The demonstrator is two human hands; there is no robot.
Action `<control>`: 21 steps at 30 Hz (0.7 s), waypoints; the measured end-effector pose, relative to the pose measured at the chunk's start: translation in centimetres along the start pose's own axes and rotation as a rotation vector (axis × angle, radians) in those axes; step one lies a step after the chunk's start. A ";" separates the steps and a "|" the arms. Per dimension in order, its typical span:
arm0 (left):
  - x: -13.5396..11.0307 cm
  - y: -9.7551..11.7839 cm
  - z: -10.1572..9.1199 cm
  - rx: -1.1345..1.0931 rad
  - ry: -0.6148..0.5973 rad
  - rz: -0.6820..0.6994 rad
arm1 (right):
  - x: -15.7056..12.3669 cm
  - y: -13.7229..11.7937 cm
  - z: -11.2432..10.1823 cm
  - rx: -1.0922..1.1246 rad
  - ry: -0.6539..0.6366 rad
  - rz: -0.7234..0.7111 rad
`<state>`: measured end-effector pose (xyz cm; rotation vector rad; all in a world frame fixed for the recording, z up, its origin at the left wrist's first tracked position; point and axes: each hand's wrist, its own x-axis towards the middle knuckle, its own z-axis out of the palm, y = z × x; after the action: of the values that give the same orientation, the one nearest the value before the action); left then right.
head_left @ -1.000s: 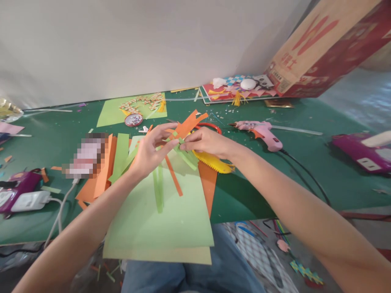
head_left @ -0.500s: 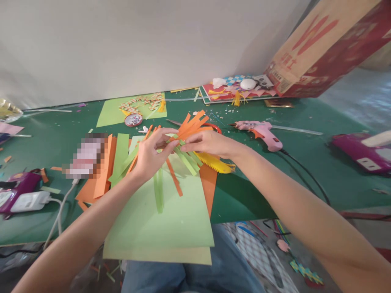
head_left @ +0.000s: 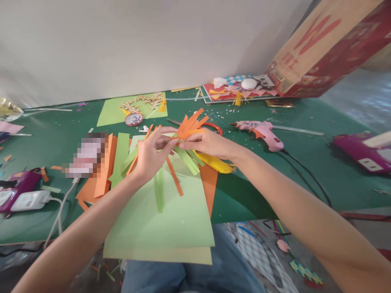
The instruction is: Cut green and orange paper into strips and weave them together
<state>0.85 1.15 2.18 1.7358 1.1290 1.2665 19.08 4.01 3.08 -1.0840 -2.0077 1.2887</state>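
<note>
My left hand (head_left: 152, 153) and my right hand (head_left: 208, 143) meet above the green table (head_left: 305, 171), both pinched on a woven bundle of orange and green paper strips (head_left: 185, 134). Orange strip ends fan out up and to the right of my fingers. Green strips (head_left: 159, 189) and one orange strip hang down from the bundle over a light green paper sheet (head_left: 161, 221) that overhangs the table's near edge. A yellow toothed tool (head_left: 215, 163) and orange paper lie under my right wrist.
A pink glue gun (head_left: 262, 132) with a black cord lies to the right. Stacked orange and green strips (head_left: 114, 160) sit left, by a purple device and a white charger (head_left: 26, 199). A green sheet with decorations, a round tin (head_left: 133, 119) and a cardboard box (head_left: 324, 44) stand farther back.
The orange strip ends have spread from one flat bunch into a fan. My fingers shifted slightly on the bundle, and both hands stayed in place.
</note>
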 end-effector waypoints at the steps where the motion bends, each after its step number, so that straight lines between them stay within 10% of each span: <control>1: 0.0 0.0 0.0 -0.006 0.002 -0.003 | 0.0 0.0 0.0 -0.001 -0.004 -0.004; 21: 0.4 -0.7 0.1 0.045 0.078 0.134 | 0.1 0.0 0.1 -0.032 -0.017 -0.048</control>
<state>0.80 1.76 1.67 1.8348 1.1084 1.4101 18.97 4.05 3.07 -1.0364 -2.0605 1.2492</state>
